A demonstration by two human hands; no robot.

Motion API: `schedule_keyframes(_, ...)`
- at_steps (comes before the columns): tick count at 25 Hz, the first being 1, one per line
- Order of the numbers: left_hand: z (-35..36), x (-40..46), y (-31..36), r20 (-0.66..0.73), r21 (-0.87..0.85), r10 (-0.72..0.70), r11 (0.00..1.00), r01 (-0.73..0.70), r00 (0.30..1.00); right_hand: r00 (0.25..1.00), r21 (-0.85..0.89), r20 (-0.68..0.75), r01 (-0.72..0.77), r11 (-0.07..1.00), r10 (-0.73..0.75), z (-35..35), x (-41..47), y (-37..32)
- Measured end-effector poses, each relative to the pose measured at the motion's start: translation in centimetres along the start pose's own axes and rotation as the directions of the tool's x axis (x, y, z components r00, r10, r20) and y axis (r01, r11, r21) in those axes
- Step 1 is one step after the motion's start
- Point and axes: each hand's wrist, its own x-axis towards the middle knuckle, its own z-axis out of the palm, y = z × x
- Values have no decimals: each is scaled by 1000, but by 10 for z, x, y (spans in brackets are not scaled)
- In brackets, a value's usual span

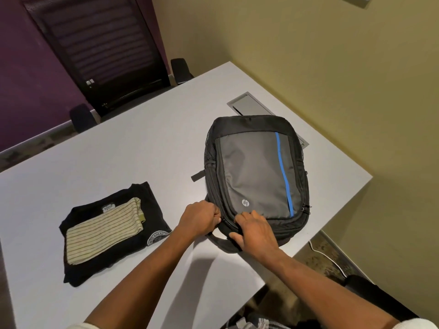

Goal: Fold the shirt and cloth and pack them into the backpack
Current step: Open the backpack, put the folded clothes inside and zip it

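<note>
White desk (pixel 142 148) — folded shirt (pixel 114 231), striped cloth (pixel 104 233) on top; backpack (pixel 256 176) beside, zipped. Left hand (pixel 202 218) pinches at its zip, right hand (pixel 254 230) spread, pressing — zip may snag.

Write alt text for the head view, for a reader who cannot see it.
Both hands work at the near end of a closed black and grey backpack lying flat on a white table: the left hand pinches near its zipper, the right hand presses on top. Left of it, a folded striped cloth rests on a folded black shirt.
</note>
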Motion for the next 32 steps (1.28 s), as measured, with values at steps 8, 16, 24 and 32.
schedule_keyframes(8, -8, 14, -7, -69, 63, -133, 988, 138, 989, 999, 46, 39, -19, 999, 18, -12, 31, -24)
schedule_keyframes(16, -36, 62, -28, -211, 116, -205, 966, 233, 956, 994, 60, 106, -36, 998, 29, -17, 30, -22)
schedule_keyframes(24, -41, 94, -41, -273, 52, -305, 943, 330, 913, 992, 39, 122, -21, 999, 16, -16, 30, -20)
schedule_keyframes(32, -34, 101, -46, -283, -106, -378, 926, 363, 882, 997, 91, 72, -25, 996, 18, -11, 21, -16)
